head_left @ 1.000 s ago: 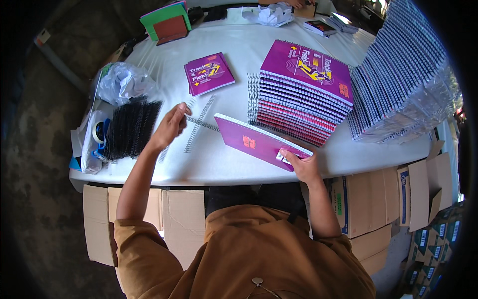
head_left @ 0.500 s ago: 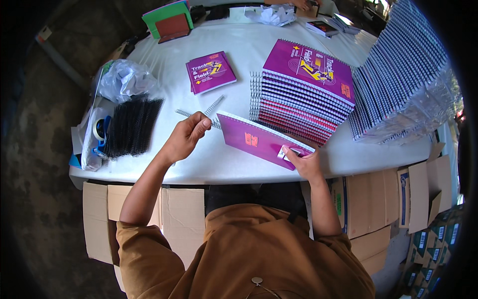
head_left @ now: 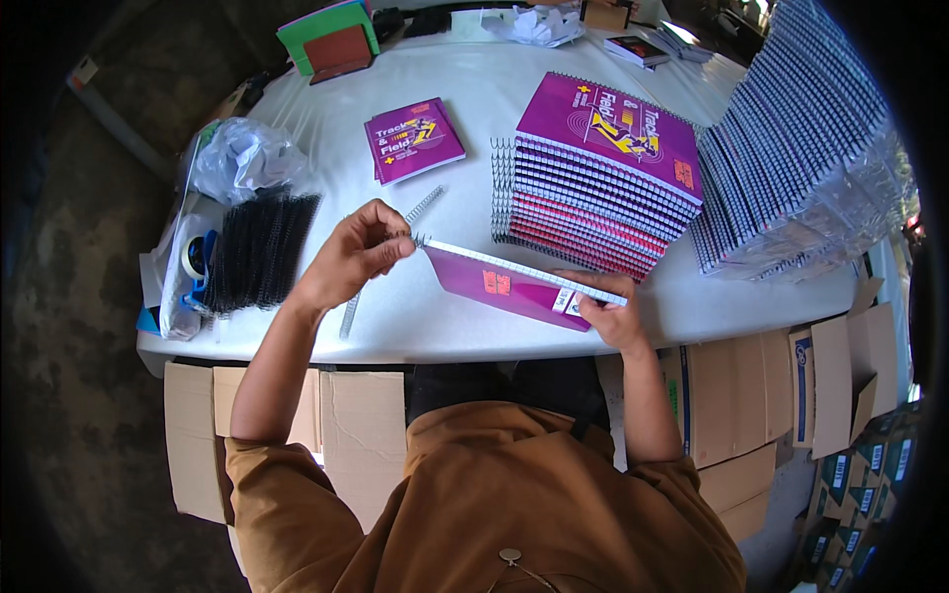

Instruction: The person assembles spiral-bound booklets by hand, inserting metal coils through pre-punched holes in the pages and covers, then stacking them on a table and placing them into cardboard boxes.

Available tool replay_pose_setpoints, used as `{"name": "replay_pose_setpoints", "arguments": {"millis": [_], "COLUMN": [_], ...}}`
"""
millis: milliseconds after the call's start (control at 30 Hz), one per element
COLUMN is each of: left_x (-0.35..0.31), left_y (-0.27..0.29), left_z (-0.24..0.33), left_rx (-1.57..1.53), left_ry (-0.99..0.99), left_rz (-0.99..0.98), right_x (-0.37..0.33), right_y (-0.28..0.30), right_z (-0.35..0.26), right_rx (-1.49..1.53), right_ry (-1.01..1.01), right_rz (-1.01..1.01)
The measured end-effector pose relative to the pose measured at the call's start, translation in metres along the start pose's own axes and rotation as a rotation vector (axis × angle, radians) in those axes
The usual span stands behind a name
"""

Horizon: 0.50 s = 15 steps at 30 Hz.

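My right hand point(head_left: 611, 308) grips the right end of a purple notebook point(head_left: 484, 282), thumb in front, its white punched edge facing up. Pinched in my left hand point(head_left: 361, 252) is a wire spiral coil point(head_left: 421, 240), its tip at the notebook's upper left corner. My fingers hide most of that coil. A loose spiral coil point(head_left: 425, 204) lies on the white-covered table point(head_left: 465, 341) just beyond my left hand, and another coil point(head_left: 350, 316) lies below my wrist. Farther off, a few unbound purple booklets point(head_left: 415, 140) lie flat.
A tall stack of spiral-bound purple notebooks point(head_left: 603, 198) stands ahead on the right, beside a higher stack of bound books point(head_left: 791, 148). At left are a pile of black coils point(head_left: 262, 252), a tape dispenser point(head_left: 201, 267) and crumpled plastic point(head_left: 245, 158). Cardboard boxes point(head_left: 736, 395) sit below the table edge.
My left hand has turned and shifted slightly left and up, its coil still at the notebook's corner. The notebook has tipped, showing more of its punched top edge.
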State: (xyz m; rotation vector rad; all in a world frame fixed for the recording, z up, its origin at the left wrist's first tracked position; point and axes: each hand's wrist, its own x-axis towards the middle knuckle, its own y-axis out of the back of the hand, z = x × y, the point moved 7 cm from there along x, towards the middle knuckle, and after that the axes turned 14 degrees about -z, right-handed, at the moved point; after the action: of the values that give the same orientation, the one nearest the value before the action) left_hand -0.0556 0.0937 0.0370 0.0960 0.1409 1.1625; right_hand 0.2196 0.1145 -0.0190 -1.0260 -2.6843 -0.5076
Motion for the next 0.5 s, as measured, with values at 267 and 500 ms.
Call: {"name": "replay_pose_setpoints", "arguments": {"millis": [267,500], "left_x": [-0.011,-0.017], "left_y": [-0.025,-0.036], "left_z": [0.034,0.073], "left_rx": [0.934,1.275], "left_ry": [-0.004,-0.135], "left_rz": [-0.150,0.077], "right_x": [0.002,-0.003], "right_y": [-0.014,-0.014], "right_z": [0.010,0.009], "right_rx": [0.092,-0.006], "right_ry": [0.001,0.042], "right_rz": [0.044,0.116]}}
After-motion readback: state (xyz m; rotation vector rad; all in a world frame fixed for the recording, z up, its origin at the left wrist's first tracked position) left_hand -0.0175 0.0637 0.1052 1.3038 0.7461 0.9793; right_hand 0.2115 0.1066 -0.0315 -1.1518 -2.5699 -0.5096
